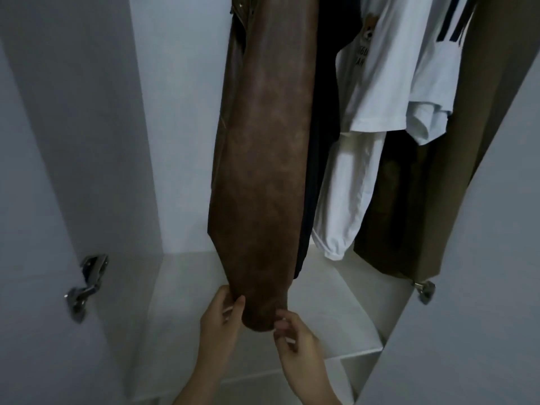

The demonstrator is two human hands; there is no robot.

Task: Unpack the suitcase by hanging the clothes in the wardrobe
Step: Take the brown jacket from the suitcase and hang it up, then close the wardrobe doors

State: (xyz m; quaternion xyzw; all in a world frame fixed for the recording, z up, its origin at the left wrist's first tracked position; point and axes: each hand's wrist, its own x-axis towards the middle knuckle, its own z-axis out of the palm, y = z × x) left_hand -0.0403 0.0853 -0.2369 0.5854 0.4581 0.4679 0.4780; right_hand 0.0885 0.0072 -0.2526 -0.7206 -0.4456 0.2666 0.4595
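Two hands reach up from the bottom of the view. The left hand [220, 320] has its fingers [237, 306] pinching the left side of the cuff of a brown leather jacket [263, 159], thumb and forefinger pressed onto the leather. The right hand [295, 337] meets the same cuff from the right; its fingertips touch the leather, curled and close together, though whether they truly pinch it I cannot tell.

Under the hands lies the white wardrobe shelf [187, 287], bare along its front edge and toward its left rear corner, so there is open room left of the jacket. A step drops away at the shelf's right front corner.

The jacket hangs inside the wardrobe [175, 112], its sleeve dropping straight to the hands. Right of it, packed close, hang a dark garment [324, 118], two white shirts [385, 83], one with black stripes, and a brown garment [409, 206] against the right wall. Two doors stand open, with one metal hinge [84, 285] on the left and one [425, 289] on the right.
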